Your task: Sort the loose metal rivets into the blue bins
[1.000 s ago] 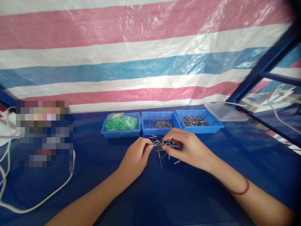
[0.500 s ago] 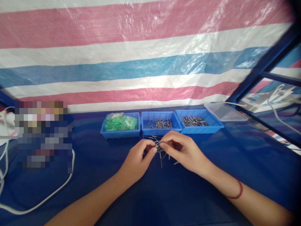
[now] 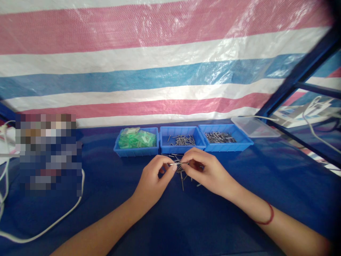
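Observation:
A thin metal blind rivet [image 3: 176, 163] lies level between my two hands, above a loose pile of similar rivets [image 3: 182, 181] on the blue table. The fingertips of my left hand [image 3: 157, 176] are pinched at its left end. My right hand [image 3: 204, 169] pinches its right end between thumb and forefinger, with the other fingers curled in. Just beyond the hands, a middle blue bin [image 3: 183, 148] holds some rivets, and the right blue bin [image 3: 229, 146] holds a thicker heap of them. My hands hide part of the pile.
A left blue bin [image 3: 137, 152] is filled with green plastic packets [image 3: 138, 138]. Behind the right bin lies a clear plastic lid [image 3: 254, 127]. A white cable [image 3: 61, 217] loops over the table's left side near a blurred-out area. A striped sheet [image 3: 160, 78] hangs behind.
My left fingers have drawn slightly left and up, so more of the rivet shows between the hands. My right hand has hardly moved. The bins are unchanged.

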Demonstrator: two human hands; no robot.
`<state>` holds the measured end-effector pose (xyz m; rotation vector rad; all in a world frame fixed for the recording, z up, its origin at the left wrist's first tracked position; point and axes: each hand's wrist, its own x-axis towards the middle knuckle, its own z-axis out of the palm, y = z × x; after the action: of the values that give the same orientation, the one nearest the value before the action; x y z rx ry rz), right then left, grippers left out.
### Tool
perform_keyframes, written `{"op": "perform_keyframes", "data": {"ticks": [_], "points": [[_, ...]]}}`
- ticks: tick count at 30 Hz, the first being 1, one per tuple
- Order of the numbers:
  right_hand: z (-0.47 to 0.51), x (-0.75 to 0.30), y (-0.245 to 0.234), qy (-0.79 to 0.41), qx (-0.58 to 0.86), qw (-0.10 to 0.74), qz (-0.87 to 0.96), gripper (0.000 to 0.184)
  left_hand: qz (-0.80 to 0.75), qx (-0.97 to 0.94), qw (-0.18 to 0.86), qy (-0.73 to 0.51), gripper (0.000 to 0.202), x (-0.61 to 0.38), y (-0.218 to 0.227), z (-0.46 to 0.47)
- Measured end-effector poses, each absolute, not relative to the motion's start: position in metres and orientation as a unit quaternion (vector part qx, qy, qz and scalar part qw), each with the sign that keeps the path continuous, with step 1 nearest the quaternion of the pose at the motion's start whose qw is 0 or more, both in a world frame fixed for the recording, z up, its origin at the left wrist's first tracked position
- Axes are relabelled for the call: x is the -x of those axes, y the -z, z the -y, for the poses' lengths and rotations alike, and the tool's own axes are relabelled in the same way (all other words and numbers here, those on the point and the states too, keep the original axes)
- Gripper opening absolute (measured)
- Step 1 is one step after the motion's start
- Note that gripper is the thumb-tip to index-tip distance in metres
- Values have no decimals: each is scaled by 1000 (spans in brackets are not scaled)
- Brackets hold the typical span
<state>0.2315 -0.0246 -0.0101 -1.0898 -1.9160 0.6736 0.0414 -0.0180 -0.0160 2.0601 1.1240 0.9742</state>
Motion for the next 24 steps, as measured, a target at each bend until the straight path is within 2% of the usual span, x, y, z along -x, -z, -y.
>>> {"op": "perform_keyframes", "data": {"ticks": [4,9,11,14,19,24], "points": [[19,-245,4,-224,460,395,763,10,-430,-807,257,-312,13,-41,17,20],[3,-299,-9,-13,602,415,682,10,-340,-909,155,-186,18,-42,16,25],[-3,-320,-12,63,652,401,640,11,-316,-927,131,-155,20,-42,16,26],[-8,-339,-12,112,687,361,621,16,-300,-937,116,-133,19,-41,17,25],[-5,-325,-12,97,655,366,654,19,-297,-944,92,-113,21,-40,16,22],[12,-284,-14,-60,511,316,797,13,-316,-942,60,-93,21,-39,14,22]]}}
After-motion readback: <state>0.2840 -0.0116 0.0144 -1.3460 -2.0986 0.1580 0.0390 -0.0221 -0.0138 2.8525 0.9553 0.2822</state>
